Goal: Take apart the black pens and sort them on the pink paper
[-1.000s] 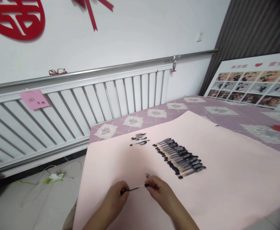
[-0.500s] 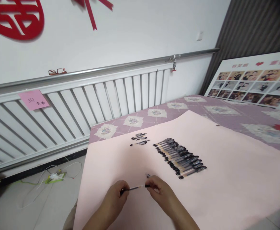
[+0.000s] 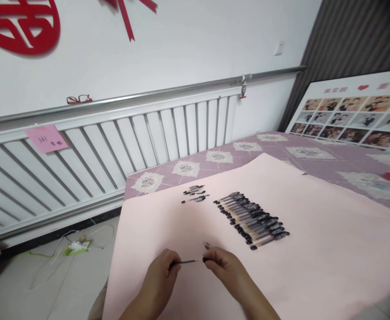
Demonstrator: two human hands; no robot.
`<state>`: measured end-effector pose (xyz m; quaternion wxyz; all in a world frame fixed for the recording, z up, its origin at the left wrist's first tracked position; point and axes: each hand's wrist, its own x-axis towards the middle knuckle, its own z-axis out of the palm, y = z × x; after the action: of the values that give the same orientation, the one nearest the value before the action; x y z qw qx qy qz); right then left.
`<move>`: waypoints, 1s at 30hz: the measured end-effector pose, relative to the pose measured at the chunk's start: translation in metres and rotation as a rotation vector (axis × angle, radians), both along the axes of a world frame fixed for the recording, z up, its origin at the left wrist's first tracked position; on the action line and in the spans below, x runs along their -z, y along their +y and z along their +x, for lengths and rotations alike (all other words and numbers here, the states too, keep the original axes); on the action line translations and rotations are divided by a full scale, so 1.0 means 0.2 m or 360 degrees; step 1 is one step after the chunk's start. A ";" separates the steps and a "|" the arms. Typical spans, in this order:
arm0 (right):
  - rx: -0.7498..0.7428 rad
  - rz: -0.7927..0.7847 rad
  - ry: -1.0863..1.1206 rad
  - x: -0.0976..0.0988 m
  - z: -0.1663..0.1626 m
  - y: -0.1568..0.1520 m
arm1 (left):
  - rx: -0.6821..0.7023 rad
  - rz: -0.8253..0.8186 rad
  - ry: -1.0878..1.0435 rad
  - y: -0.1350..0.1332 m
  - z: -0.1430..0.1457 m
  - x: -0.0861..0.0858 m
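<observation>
Compared with half a second ago, the pen is lying more level between the hands, and the right hand is sitting a touch lower. A pale stretch is showing between the pen's dark middle and the black end piece, so the hands are seemingly working at that joint; whether the parts are separating or joining, I cannot tell.

The left hand is pinching the pen's other end, its thumb and fingers closed together on it. The right hand's fingers are clamping on the black end piece, with no gap showing. Both hands and the pen are staying to the near left of the row of pens, above the pink sheet. A small clear-and-dark part, also left of that row, is showing just beyond the right fingers; whether it is touching them is unclear.
</observation>
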<state>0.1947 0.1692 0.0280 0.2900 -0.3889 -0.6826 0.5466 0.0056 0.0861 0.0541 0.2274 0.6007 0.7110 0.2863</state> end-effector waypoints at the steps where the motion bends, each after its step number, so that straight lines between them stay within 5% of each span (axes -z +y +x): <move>1: -0.0008 0.0009 -0.0020 -0.01 0.00 0.00 | 0.0004 0.0016 0.0008 0.00 0.00 0.00; 10: -0.0009 0.0332 -0.0246 -0.06 -0.03 -0.03 | 0.0092 0.0103 0.0124 0.00 0.01 -0.02; 14: -0.0081 0.0175 -0.0236 -0.03 -0.02 -0.02 | 0.0112 0.0101 0.0133 0.02 0.00 -0.02; 19: 0.0097 0.0014 -0.0006 0.02 -0.01 -0.01 | 0.0080 0.0103 0.0106 0.03 -0.01 -0.03; 30: -0.0026 0.0209 -0.0244 -0.06 -0.02 -0.04 | 0.0096 0.0133 0.0132 0.02 0.01 -0.02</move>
<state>0.1903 0.1604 0.0392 0.2572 -0.4041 -0.7403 0.4717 0.0068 0.0894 0.0581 0.1811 0.6421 0.6889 0.2835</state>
